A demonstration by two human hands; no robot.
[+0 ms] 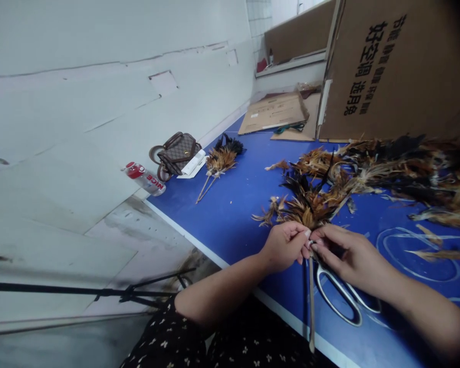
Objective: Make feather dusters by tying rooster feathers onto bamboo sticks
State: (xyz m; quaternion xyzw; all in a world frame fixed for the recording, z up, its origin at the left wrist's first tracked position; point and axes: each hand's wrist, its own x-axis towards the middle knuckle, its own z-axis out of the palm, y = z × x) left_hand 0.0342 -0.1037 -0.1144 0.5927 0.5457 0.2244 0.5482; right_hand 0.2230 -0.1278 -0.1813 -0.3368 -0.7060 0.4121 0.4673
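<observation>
A bundle of brown and black feathers (310,204) fans out at the top of a thin stick (312,312), whose lower end reaches over the table's front edge. My left hand (287,248) is closed round the base of the bundle. From the other side, my right hand (352,258) pinches the same spot with thumb and fingers. Something small and whitish shows between my fingertips; its kind cannot be made out. Scissors (339,299) lie below my right hand, their blades hidden by it and the bundle.
Loose feathers (398,163) heap along the right of the blue table (245,214). A second feather bundle with sticks (220,161), a handbag (178,153) and a water bottle (145,179) lie at the left. Cardboard (398,66) stands behind; a black tripod (126,292) is at lower left.
</observation>
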